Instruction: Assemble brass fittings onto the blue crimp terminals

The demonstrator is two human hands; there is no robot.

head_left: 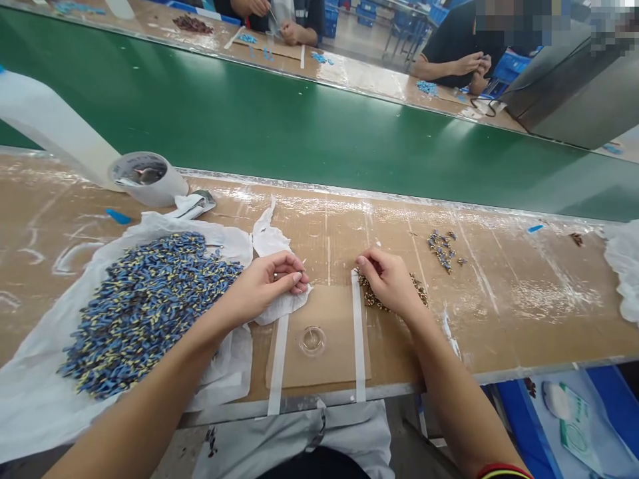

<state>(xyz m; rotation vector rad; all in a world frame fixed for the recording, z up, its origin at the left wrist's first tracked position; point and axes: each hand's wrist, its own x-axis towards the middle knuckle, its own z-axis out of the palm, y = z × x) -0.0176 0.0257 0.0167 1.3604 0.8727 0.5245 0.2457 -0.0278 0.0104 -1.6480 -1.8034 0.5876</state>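
My left hand [272,283] is closed, its fingertips pinched beside the cardboard pad [319,369]; what they hold is too small to make out. A big heap of small blue, yellow and dark pieces [154,299] lies on white cloth to its left. My right hand [387,276] has thumb and forefinger pressed together over a pile of small brass-coloured parts [418,287], partly hidden by the hand. Between my forearms, a small clear round dish [313,340] sits on the pad, which white tape strips hold at both sides.
Beyond the table [239,206] runs a green conveyor belt [259,123], with two people working across it. A tape roll [150,183] stands at the back left. Several blue-brown pieces [442,251] lie right of my right hand. Blue bin [529,426] at lower right.
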